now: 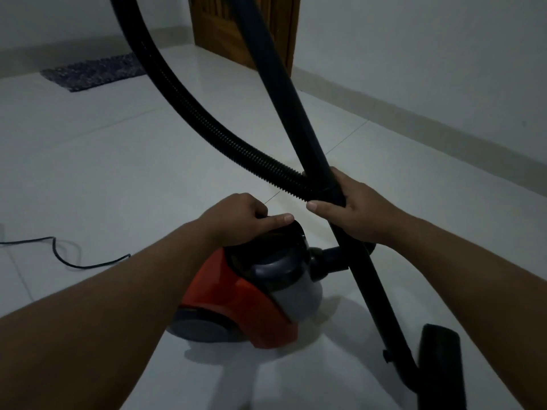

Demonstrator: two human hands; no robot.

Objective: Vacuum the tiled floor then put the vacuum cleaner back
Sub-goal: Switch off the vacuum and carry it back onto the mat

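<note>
An orange and grey vacuum cleaner (245, 300) stands on the white tiled floor (118, 161) just in front of me. My left hand (242, 221) grips the black handle on top of its body. My right hand (352, 211) is closed around the black wand (299, 113), which slants from the upper middle down to the floor head (441, 359) at the lower right. A ribbed black hose (189, 108) arcs from the top of the frame down to the wand near my right hand.
A black power cord (59, 255) lies on the tiles at the left. A dark mat (91, 71) lies by the far wall. A wooden door (245, 28) stands at the back, and a skirting runs along the right wall (444, 69).
</note>
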